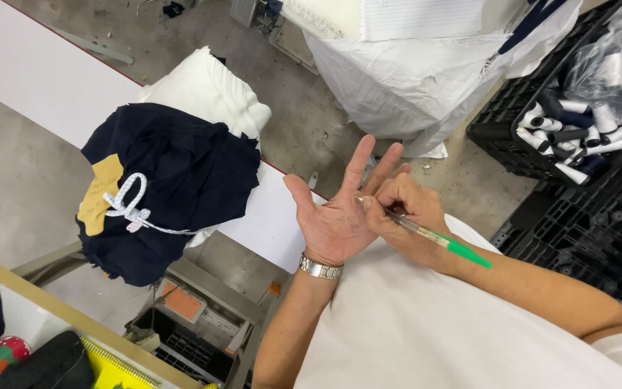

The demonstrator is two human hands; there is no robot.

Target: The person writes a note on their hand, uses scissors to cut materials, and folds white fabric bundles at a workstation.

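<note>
Right hand (403,205) grips a green-capped pen (433,236), its tip touching the open, spread left hand (334,216), right of a dark fabric bundle (170,184).

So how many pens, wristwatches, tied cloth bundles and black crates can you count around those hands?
Pens: 1, held in the right hand, tip on the open left hand
Wristwatches: 1
Tied cloth bundles: 1
Black crates: 1
Total: 4
</note>
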